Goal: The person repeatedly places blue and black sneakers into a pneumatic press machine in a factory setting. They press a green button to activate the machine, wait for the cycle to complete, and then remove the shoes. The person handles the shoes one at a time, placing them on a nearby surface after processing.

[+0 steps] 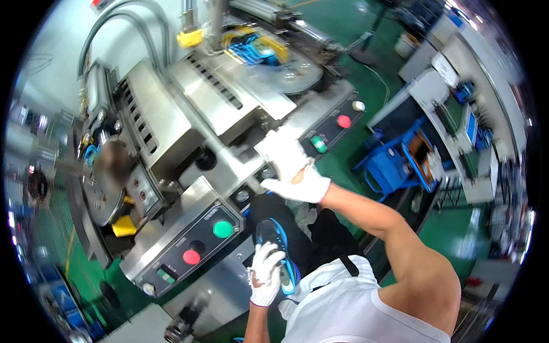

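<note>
My left hand [265, 275], in a white knit glove, grips a dark shoe [273, 233] with bright blue edging, held close in front of my body. The gloved fingers curl over its side, and part of the shoe is hidden beneath them. Stretched forward, my right hand [295, 173] wears a similar glove. Its thumb points left and its fingers reach out beside the machine's front panel, smeared by motion at the tips. I see nothing held in it.
The steel machine [166, 131] has two control panels with green buttons [222, 229] and red buttons [191, 256]. Blue and yellow pieces [257, 48] sit on its far plate. To the right stand a blue chair [394, 163] and a workbench [477, 131].
</note>
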A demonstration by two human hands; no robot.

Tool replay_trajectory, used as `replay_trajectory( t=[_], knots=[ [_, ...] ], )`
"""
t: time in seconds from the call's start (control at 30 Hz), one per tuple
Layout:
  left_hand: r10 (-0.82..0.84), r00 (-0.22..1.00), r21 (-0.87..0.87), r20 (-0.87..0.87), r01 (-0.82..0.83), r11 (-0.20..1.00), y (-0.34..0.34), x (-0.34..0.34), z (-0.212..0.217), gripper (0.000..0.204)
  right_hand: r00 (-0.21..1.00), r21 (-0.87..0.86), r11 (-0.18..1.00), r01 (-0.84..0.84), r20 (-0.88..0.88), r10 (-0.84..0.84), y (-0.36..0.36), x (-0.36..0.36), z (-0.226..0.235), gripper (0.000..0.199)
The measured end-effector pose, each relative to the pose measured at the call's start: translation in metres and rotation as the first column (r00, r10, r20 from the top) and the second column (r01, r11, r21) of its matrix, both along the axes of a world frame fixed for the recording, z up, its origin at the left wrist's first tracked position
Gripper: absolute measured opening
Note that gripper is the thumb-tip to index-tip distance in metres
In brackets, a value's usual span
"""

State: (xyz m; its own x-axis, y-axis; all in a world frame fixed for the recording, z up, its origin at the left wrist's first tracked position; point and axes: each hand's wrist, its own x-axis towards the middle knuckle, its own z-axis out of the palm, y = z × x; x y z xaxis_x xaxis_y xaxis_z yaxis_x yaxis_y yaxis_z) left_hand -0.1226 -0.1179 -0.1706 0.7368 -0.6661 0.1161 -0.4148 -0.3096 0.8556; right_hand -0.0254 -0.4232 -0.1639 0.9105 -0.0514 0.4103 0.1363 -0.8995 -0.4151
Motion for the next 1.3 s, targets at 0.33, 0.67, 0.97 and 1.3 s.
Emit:
replay_trajectory(
  t=[0.33,0.67,0.97,1.3],
  knots=[
    [0.023,1.000,-0.041,0.021,-0.023,0.999,-0.077,-0.018,0.042,0.029,0.954,0.396,0.918,0.032,-0.287,0.091,-0.010,-0.205,-0.004,0.104],
    [-0.528,0.672,-0.228,0.519,0.705,0.672,-0.325,-0.072,0.153,0.052,0.634,0.447,0.627,0.638,0.157,-0.757,-0.046,-0.309,0.039,0.094],
    [-0.660,0.668,-0.061,0.344,0.717,0.694,-0.307,-0.065,0.100,0.052,-0.148,0.551,-0.022,0.834,0.185,-0.972,-0.451,-0.291,0.077,0.104],
    [0.017,0.986,0.297,0.165,-0.066,0.953,-0.057,-0.039,0.020,0.034,0.495,0.373,0.339,0.864,-0.500,-0.711,-0.727,-0.397,0.044,0.061]
  ],
)
